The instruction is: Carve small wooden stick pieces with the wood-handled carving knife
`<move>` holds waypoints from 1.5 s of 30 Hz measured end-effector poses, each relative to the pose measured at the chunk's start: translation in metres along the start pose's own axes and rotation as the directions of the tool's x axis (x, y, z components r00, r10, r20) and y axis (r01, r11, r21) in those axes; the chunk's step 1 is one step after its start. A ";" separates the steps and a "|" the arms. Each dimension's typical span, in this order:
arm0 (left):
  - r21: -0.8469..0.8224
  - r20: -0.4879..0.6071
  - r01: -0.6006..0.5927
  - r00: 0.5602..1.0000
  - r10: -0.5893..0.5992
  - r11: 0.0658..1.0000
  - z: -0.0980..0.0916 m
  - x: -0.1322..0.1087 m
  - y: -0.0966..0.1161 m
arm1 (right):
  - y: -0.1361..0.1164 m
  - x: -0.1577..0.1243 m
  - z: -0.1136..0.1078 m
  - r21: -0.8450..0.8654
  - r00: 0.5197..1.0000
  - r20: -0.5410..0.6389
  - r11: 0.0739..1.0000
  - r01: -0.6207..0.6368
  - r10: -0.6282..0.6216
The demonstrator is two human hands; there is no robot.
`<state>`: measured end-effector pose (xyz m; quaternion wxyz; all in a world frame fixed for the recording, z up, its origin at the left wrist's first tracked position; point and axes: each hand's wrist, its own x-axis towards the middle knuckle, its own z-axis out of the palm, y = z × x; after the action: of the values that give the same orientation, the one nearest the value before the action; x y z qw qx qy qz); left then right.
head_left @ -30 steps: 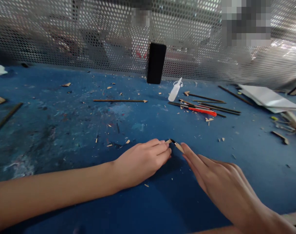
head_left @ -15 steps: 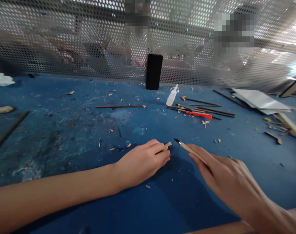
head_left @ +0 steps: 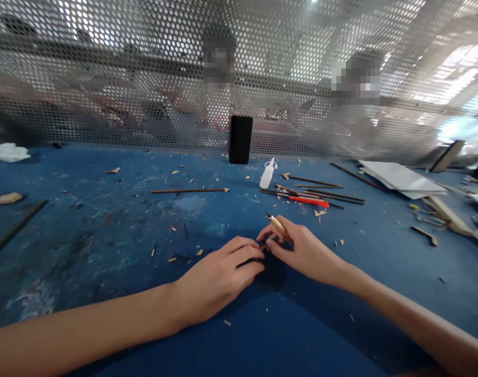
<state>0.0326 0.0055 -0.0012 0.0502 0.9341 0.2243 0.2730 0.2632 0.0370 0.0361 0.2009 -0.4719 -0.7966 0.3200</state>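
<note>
Right hand (head_left: 304, 252) pinches a slim wooden-handled tool (head_left: 278, 226), dark tip up; left hand (head_left: 217, 276) curled around a thin wooden stick (head_left: 261, 247), held low over the blue desk (head_left: 85, 262). Close fingertip grips suit such small work. Unlike the earlier frame, the hands now nearly touch, tool drawn in.
</note>
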 end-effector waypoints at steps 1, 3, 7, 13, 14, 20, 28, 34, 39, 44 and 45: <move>0.000 -0.001 0.003 1.000 -0.003 1.000 0.000 0.000 0.000 | 0.000 0.000 0.000 0.006 1.000 0.007 1.000 0.010 -0.010; 0.000 0.005 0.006 1.000 -0.006 1.000 0.002 0.000 0.000 | 0.002 -0.002 -0.001 0.019 1.000 0.004 1.000 0.021 -0.021; -0.002 0.016 0.020 1.000 -0.020 1.000 0.003 0.000 0.000 | 0.008 -0.006 -0.002 0.049 0.999 -0.032 0.999 0.022 -0.020; -0.079 -0.097 0.172 0.979 -0.179 0.982 0.002 0.006 0.001 | 0.013 -0.012 -0.001 0.101 0.989 -0.144 0.995 0.000 0.015; -0.119 -0.102 0.231 0.965 -0.243 0.966 0.002 0.008 0.001 | 0.012 -0.013 0.000 0.106 0.986 -0.163 0.994 0.001 0.016; -0.314 0.016 0.463 0.875 -0.483 0.829 -0.001 0.015 0.001 | 0.006 -0.019 0.004 0.100 0.972 -0.235 0.995 0.024 0.000; -0.407 0.006 0.466 0.861 -0.508 0.785 -0.006 0.019 0.000 | 0.004 -0.018 0.009 0.151 0.962 -0.273 0.988 0.043 0.000; -0.434 0.047 0.515 0.833 -0.552 0.739 -0.005 0.019 0.001 | 0.002 -0.019 0.012 0.166 0.958 -0.287 0.985 0.038 0.012; -0.424 0.060 0.557 0.804 -0.592 0.714 -0.008 0.021 0.001 | 0.004 -0.019 0.009 0.173 0.938 -0.344 0.984 0.029 0.033; -0.448 0.086 0.592 0.774 -0.627 0.669 -0.010 0.021 0.000 | 0.011 -0.015 0.001 0.170 0.933 -0.357 0.985 0.012 0.050; -0.454 0.089 0.601 0.765 -0.638 0.658 -0.010 0.021 0.000 | 0.012 -0.014 0.000 0.168 0.937 -0.346 0.986 0.009 0.051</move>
<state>0.0428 0.0148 0.0172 0.3493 0.7508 0.4599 0.3206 0.2773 0.0291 0.0271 0.3742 -0.5112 -0.7137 0.2989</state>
